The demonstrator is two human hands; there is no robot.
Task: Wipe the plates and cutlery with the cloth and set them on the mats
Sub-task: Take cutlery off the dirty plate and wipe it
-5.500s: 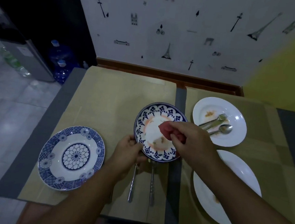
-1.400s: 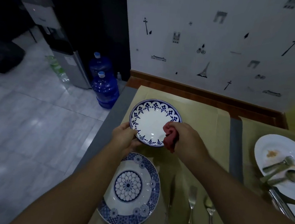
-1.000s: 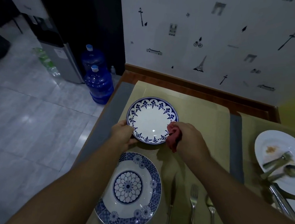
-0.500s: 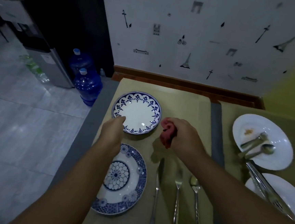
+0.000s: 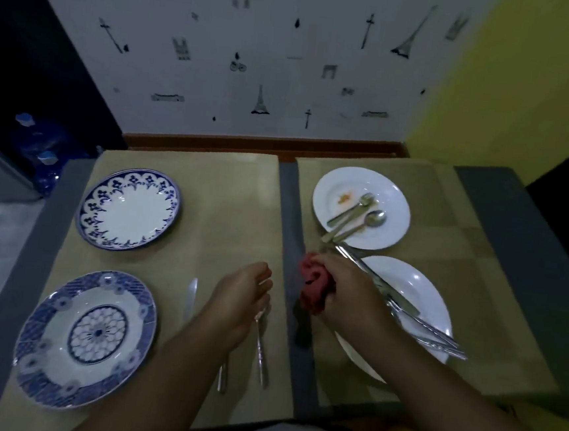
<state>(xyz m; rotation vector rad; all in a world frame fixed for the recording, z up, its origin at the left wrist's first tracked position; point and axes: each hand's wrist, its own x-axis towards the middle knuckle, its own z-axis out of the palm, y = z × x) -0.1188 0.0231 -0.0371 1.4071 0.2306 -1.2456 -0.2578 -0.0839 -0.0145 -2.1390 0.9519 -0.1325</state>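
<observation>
The right hand (image 5: 345, 294) is closed around the bunched red cloth (image 5: 314, 286), at the left edge of the near white plate (image 5: 420, 296), which carries cutlery (image 5: 406, 305). The left hand (image 5: 237, 300), empty with loosely curled fingers, hovers left of this plate. The two blue patterned plates (image 5: 129, 208) lie far left of it on the mat (image 5: 228, 210).

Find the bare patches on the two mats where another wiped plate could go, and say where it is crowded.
Left mat: free between the scallop-edged plate and the grey strip. Right mat: bare along its right edge, beyond both white plates. Crowded: the near white plate under loose cutlery, and around the left hand and right hand.
</observation>
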